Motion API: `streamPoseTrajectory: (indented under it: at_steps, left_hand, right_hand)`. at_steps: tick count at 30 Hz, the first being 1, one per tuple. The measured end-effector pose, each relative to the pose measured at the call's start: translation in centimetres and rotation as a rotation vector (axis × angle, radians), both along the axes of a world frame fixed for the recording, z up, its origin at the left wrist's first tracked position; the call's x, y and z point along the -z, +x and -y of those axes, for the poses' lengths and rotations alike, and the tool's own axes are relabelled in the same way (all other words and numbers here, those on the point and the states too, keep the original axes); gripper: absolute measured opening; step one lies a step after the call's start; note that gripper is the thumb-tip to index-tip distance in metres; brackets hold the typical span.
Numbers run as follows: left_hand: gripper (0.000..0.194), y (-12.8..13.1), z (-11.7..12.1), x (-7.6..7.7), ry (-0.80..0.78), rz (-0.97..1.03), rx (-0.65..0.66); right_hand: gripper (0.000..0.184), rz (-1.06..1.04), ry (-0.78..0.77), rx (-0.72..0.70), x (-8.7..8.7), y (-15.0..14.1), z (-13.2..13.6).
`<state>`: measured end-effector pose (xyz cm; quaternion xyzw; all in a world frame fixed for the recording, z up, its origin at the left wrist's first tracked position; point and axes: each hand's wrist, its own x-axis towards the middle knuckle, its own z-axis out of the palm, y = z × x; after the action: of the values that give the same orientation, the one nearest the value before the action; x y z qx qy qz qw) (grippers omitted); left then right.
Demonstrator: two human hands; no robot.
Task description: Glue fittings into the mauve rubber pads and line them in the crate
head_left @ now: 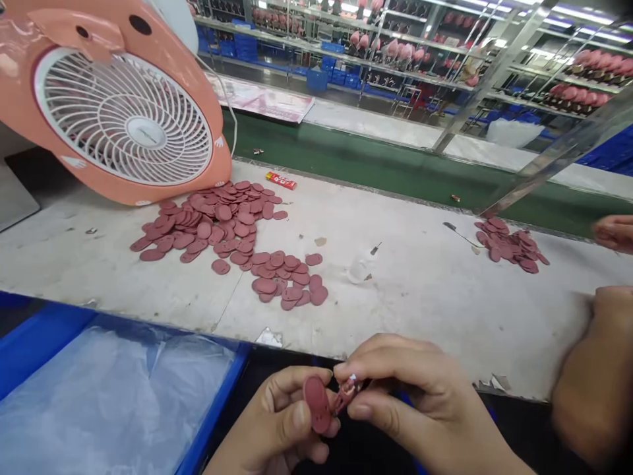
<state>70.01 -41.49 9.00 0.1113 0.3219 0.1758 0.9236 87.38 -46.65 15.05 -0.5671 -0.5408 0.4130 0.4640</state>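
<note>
In the head view, my left hand (277, 419) is closed, with its thumb and fingers pinching a flat dark red oval piece (315, 399) upright. My right hand (420, 389) pinches a small dark red part (347, 390) with a pale tip, close beside the oval piece. Whether the two parts are joined I cannot tell. Both hands are just off the near edge of the worktable (395, 303). Beyond them lies a small heap of similar oval pieces (291, 274), running into a larger pile (212, 221) further back.
A pink fan (143, 125) stands at the back left. Near left is a blue bin (212, 412) lined with clear plastic. Another pile of ovals (509, 244) lies right, near another person's hand (616, 232) and blurred forearm (588, 382). A green conveyor belt (346, 155) runs behind.
</note>
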Motion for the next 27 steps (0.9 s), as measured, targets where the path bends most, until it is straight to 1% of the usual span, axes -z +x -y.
streamPoseTrajectory:
  at_steps: [3,7,10,16,22,27]
  left_hand:
    - [0.039,-0.27,-0.08,0.03,0.005,0.034,0.021]
    - [0.038,-0.45,-0.4,-0.14,-0.01,0.063,0.052]
    - [0.037,-0.46,-0.43,-0.04,-0.005,0.089,0.056]
    - [0.033,-0.4,-0.23,0.44,0.005,0.092,0.054]
    - [0.031,-0.37,-0.34,0.57,0.008,0.096,0.07]
    - [0.032,-0.4,-0.25,0.62,0.016,0.083,0.062]
  right_hand:
    - [0.03,0.07,0.026,-0.034,0.01,-0.31,-0.13]
    - [0.025,0.148,0.036,-0.045,0.04,-0.6,-0.14]
    - [0.02,0.174,0.027,-0.056,0.09,-0.67,-0.12]
    - [0.025,0.191,0.051,-0.088,0.1,-0.68,-0.38]
    - [0.02,0.228,0.061,-0.144,-0.32,-0.61,-0.58]
    - [0.02,0.268,0.077,-0.162,-0.31,-0.6,-0.57]
